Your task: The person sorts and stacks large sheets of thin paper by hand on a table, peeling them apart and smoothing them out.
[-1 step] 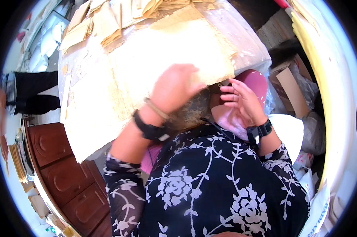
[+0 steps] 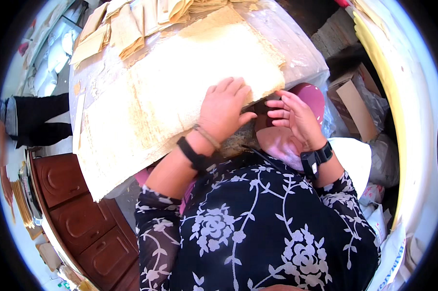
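Observation:
A broad pale tan sheet (image 2: 146, 106), with a rough, fibrous surface and ragged edges, lies across the table in front of me. Its middle is washed out by bright light. My left hand (image 2: 226, 103) rests palm down near the sheet's near edge, fingers extended and thumb apart, holding nothing. Just off the sheet's near right corner is my right hand (image 2: 296, 116), palm turned inward and fingers loosely bent and apart. Its uppermost fingertip is close to the corner; whether it touches, I cannot tell. Nothing shows in its grasp.
Folded tan sheets (image 2: 127, 31) are piled along the table's far side. Plastic covers the table (image 2: 304, 58). A maroon round-topped object (image 2: 308, 102) stands by the right corner, with an open cardboard box (image 2: 354, 106) beyond. Brown cabinets (image 2: 83, 213) and another person's dark-clothed legs (image 2: 44, 114) are at left.
My left hand, blurred before, is now sharp, with its fingers laid out over the sheet and its forearm slightly further right. My right hand has barely shifted.

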`<state>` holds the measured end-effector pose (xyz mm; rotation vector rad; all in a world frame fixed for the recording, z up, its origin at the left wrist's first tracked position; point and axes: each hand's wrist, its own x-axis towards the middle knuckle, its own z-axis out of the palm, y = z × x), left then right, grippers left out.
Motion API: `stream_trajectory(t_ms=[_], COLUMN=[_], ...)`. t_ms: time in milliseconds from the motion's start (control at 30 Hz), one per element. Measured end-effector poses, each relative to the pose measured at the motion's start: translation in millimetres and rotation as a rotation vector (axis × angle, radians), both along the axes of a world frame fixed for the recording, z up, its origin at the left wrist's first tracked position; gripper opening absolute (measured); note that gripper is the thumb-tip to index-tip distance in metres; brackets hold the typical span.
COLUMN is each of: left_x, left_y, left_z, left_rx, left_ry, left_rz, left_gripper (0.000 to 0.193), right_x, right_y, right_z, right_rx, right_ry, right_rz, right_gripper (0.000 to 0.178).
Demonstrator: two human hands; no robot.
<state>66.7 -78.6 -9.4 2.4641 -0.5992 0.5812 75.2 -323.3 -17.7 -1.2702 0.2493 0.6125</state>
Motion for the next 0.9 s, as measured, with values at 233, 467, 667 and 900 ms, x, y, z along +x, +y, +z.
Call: stream_trajectory(t_ms=[233, 467, 667, 900], left_x=[9.6, 7.5, 15.2, 18.3], left_y=[-9.2, -28.4, -24.2, -29.7], left_z=[-10.4, -9.5, -9.4, -6.8], left_rx=[-0.091, 0.106, 0.173, 0.207], left_ry=[0.196, 0.016, 0.045, 0.112], left_rz=[0.168, 0.111, 0.100, 0.248], left_gripper=[0.011, 0.019, 0.012, 0.009], right_x=[12.7, 20.3, 14.3, 18.1], right_y=[7.8, 0.8, -11.8, -1.7], right_z=[10.8, -16.6, -21.0, -11.6], right_rx=[-0.020, 0.119, 0.045, 0.032], right_ry=[-0.342, -0.253, -0.134, -0.280], right_rz=[0.064, -0.090, -0.176, -0.020], right_gripper=[0.034, 0.028, 0.029, 0.033])
